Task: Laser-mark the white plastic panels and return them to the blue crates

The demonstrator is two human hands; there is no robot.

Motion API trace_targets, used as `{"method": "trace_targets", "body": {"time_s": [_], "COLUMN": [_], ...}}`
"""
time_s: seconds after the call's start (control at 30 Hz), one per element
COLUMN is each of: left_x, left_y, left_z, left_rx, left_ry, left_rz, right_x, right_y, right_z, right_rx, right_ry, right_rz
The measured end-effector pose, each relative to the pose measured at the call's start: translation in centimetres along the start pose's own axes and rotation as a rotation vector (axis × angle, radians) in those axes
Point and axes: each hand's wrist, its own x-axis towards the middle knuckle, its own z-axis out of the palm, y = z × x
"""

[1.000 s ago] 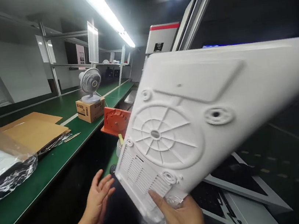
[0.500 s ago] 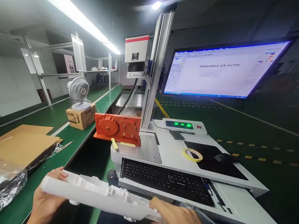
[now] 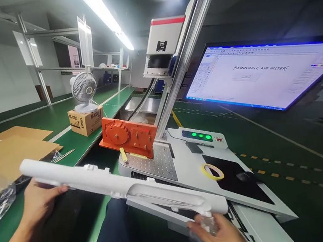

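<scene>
A long white plastic part [image 3: 97, 180] stretches across the lower view, tilted down to the right, with small tabs along its edges and a recess toward its right end. My left hand [image 3: 39, 200] grips it near the left end, thumb along the underside. At the right end my right hand [image 3: 219, 235] is closed on the part, with clear crinkled plastic [image 3: 207, 224] at its fingers. Beyond the part, an orange fixture [image 3: 129, 135] stands upright on the perforated metal plate [image 3: 163, 164] of a white machine.
A fan [image 3: 84, 88] sits on a cardboard box [image 3: 85, 123] on the green bench. Brown cardboard and clear plastic lie at left. Yellow tape [image 3: 212, 172] and a mouse [image 3: 249, 177] are right, below a monitor [image 3: 263, 74]. A metal column [image 3: 185, 63] rises behind the fixture.
The white part has turned over, showing its smoother, recessed side, and has risen. Both hands have shifted their hold, the right one moving rightward. The keyboard is now mostly hidden.
</scene>
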Motion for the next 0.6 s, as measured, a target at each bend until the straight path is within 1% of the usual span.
{"method": "trace_targets", "body": {"time_s": [0.07, 0.13, 0.2, 0.3, 0.4, 0.47, 0.53, 0.6], "left_x": [1.3, 2.8, 4.9, 9.3, 14.3, 17.0, 19.2, 20.7], "left_y": [-0.8, -1.0, -0.9, -1.0, -1.7, -2.2, -2.6, -2.6], "left_z": [3.1, 6.3, 9.5, 14.1, 18.5, 20.8, 22.6, 23.8], "left_rx": [-0.142, -0.202, -0.194, -0.14, -0.064, -0.001, 0.078, 0.17], "left_ry": [-0.135, -0.252, -0.357, -0.476, -0.515, -0.513, -0.488, -0.463], "left_rz": [-0.01, 0.015, 0.06, 0.112, 0.15, 0.167, 0.17, 0.175], "right_x": [0.4, 1.9, 4.4, 9.2, 14.0, 16.8, 19.2, 21.2], "right_y": [-0.3, -0.4, -0.3, -0.7, -2.1, -3.1, -3.9, -4.1], "right_z": [2.7, 4.1, 4.3, 4.4, 5.4, 6.7, 8.0, 9.1], "right_rx": [-0.044, -0.088, -0.112, -0.175, -0.268, -0.305, -0.324, -0.328], "right_ry": [0.054, 0.119, 0.127, 0.065, 0.021, -0.007, -0.025, -0.04], "right_rz": [-0.034, -0.019, 0.021, 0.05, 0.106, 0.126, 0.124, 0.127]}}
